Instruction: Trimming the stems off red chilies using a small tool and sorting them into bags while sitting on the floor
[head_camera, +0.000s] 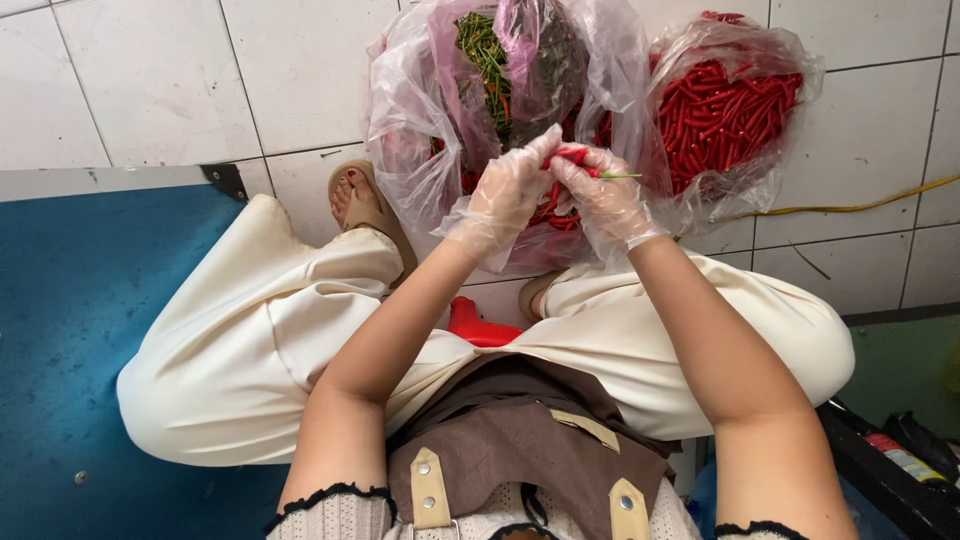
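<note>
Beside the stem bag (500, 70), red chillies (730, 110) fill another.

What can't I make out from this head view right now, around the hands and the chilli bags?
- Red chilli, head view: mostly covered by the gloved left hand and right hand; only its green stem sticks out.
- Middle bag: crumpled plastic blurs the contents; its base sits behind the hands.
- Bag of red chillies: top cut off by the frame edge.
- Red item between the knees: mostly hidden, kind unclear.
</note>
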